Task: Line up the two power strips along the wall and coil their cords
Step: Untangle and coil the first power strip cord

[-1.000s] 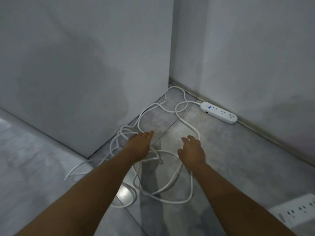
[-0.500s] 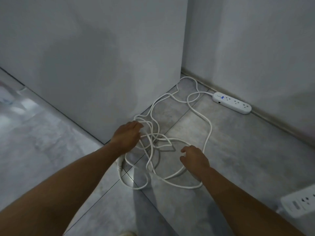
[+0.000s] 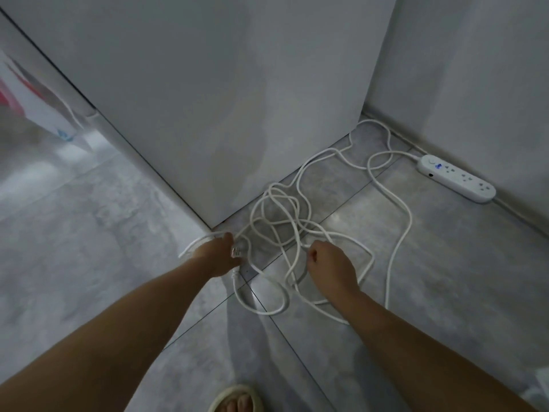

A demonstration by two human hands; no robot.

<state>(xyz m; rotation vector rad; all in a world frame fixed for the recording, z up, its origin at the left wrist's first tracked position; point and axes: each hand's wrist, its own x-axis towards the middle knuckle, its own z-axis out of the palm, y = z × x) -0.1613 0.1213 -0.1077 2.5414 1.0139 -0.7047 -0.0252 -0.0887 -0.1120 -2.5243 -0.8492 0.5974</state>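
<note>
Coiling is in hand: the left hand [image 3: 218,257] holds the plug [image 3: 236,251] end, and the right hand [image 3: 328,264] is closed on a strand of the tangled cord [image 3: 279,221] on the floor. One power strip [image 3: 456,178] lies far right along the wall. Next, I judge, loops need freeing before winding.

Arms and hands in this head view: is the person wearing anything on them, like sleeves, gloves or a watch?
Nothing shows on them. Both forearms are bare, with no sleeve in view. The left hand and the right hand have no gloves, and no watch, bracelet or ring is visible.
</note>
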